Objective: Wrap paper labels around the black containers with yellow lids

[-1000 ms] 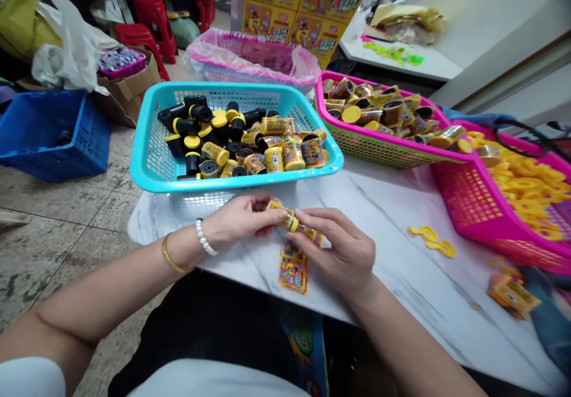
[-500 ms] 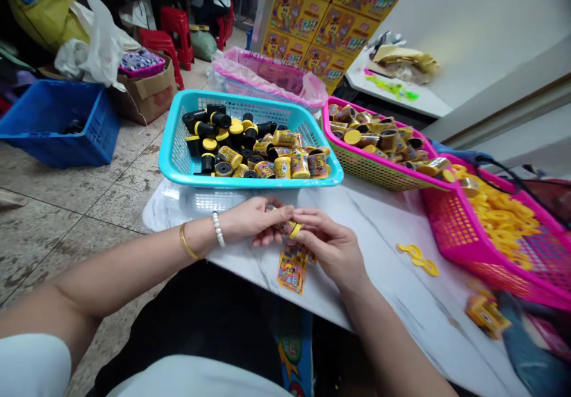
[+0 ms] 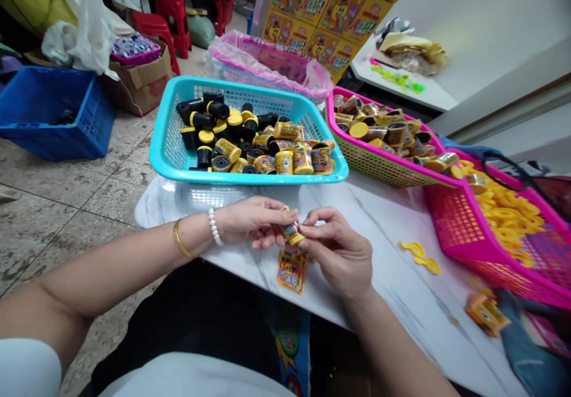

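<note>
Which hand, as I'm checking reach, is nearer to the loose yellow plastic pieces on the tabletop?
Right. The right hand is left of the yellow pieces, apart from them; the left hand is farther left, on the right hand's far side from them.

We are seeing a glossy, smooth, film-like wrap on the small yellow printed cylinder (image 3: 292, 232), and a slick, coated finish on the flat orange printed sheet (image 3: 291, 272). The white, grey-veined, marble-look table (image 3: 379, 224) is showing a smooth, faintly shiny surface. We are noticing hard, glossy plastic in the turquoise rectangular openwork basket (image 3: 159, 144), while the gold-coloured round bangle (image 3: 178, 239) is gleaming like polished metal. Underneath, the grey speckled stone-like floor (image 3: 113, 188) is looking rough and pitted.
</note>
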A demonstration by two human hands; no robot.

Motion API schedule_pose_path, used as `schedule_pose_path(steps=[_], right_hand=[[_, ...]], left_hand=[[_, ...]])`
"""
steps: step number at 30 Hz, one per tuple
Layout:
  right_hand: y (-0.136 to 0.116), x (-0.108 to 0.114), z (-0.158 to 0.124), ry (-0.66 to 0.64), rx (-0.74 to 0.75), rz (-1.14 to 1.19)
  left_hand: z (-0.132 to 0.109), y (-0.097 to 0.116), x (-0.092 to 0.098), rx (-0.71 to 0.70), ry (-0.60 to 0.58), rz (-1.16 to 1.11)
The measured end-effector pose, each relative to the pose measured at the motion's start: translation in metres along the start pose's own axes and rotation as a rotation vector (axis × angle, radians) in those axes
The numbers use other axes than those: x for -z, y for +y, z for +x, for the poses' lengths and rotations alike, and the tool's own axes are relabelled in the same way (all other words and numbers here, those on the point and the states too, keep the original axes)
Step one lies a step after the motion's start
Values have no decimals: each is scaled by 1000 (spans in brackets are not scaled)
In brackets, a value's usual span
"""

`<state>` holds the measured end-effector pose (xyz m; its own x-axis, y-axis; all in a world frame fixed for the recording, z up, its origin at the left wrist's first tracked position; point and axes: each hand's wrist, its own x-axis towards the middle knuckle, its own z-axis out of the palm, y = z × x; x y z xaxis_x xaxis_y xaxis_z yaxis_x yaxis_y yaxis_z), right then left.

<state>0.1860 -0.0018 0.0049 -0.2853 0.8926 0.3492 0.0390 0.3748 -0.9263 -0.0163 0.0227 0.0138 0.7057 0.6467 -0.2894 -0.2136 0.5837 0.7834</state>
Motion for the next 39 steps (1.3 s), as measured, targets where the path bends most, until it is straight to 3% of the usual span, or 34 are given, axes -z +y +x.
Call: schedule_pose_path(steps=[4,7,12,17,25,32,35,39], right_hand=[[0,-2,-1,50,-38,37],[-1,-2,1,-2,-2,-62],[1,0,-1,-2,76,-82],[2,-2,0,-23,-5,32],[2,3,6,9,-121,-25],[6,-5,7,67,-173,103],[6,-4,9,1,-221,148],[9,0,7,-56,-202,136]], left_hand=[[2,-2,2,21,24,13],[4,-4,1,10,58,22],[1,0,-2,24,-5,16],[0,1,-1,-11,55,31],[1,-3,-1,-74,70,-4],[7,-8,-1,-14,121,7],[6,-6,0,-4,144,18],[0,-1,3,3,66,-9]])
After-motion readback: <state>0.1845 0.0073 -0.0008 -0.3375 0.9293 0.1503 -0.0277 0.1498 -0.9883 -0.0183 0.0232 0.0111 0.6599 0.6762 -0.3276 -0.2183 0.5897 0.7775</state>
